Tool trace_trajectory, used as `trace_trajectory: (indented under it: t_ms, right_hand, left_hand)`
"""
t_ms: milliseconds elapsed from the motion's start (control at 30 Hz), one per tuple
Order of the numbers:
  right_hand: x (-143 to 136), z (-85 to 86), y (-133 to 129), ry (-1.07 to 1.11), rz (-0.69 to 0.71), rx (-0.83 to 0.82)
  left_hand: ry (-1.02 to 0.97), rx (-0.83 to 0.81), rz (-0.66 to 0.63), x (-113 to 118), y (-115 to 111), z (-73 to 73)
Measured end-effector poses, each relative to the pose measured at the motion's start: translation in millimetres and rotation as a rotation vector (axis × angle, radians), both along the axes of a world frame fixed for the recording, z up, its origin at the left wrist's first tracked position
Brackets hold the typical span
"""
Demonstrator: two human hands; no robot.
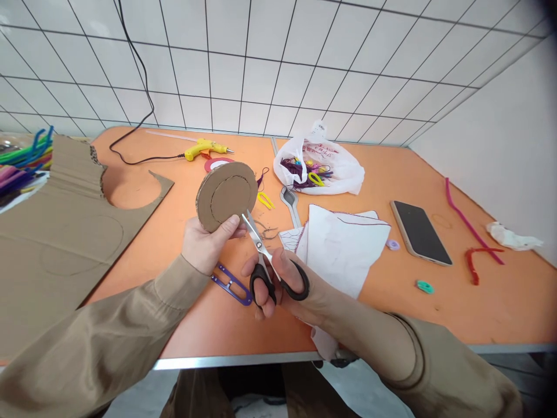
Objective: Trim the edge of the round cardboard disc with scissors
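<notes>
A round brown cardboard disc [232, 194] with a smaller circle marked inside it is held up over the table. My left hand [209, 241] grips its lower edge, thumb on the front face. In my right hand [289, 278] is a pair of scissors [259, 244] with black handles, fingers through the loops. The blades are slightly apart, their tips at the disc's lower right, by my left thumb. Whether they touch the cardboard I cannot tell. Below my hands lies a purple thread snipper [232, 284], flat on the table.
A large cut cardboard sheet [82, 232] covers the left side. A yellow glue gun [206, 149] with a black cord lies at the back. Near the middle are a white plastic bag [339, 168] of thread and white cloth [343, 244]. A phone [421, 232] and pipe cleaners [472, 217] lie right.
</notes>
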State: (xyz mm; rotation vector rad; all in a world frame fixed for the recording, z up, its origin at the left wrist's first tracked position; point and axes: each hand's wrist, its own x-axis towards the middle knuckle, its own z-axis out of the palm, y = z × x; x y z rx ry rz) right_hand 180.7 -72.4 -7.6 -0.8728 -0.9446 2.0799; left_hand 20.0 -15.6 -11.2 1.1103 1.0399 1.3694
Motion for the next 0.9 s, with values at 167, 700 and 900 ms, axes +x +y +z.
trace_trajectory:
  t_ms: [167, 700, 900]
  right_hand:
    - [0.3, -1.9, -0.1, -0.015, -0.002, 0.031]
    - [1.6, -5.4, -0.9, 0.071, 0.027, 0.006]
    - [1.7, 0.1, -0.7, 0.039, 0.011, 0.002]
  left_hand:
    - [-0.013, 0.012, -0.006, 0.3, -0.3, -0.2]
    - [-0.016, 0.062, 0.007, 0.0, -1.3, -4.6]
    - [0.069, 0.177, -0.007, -3.3, 0.7, -4.3]
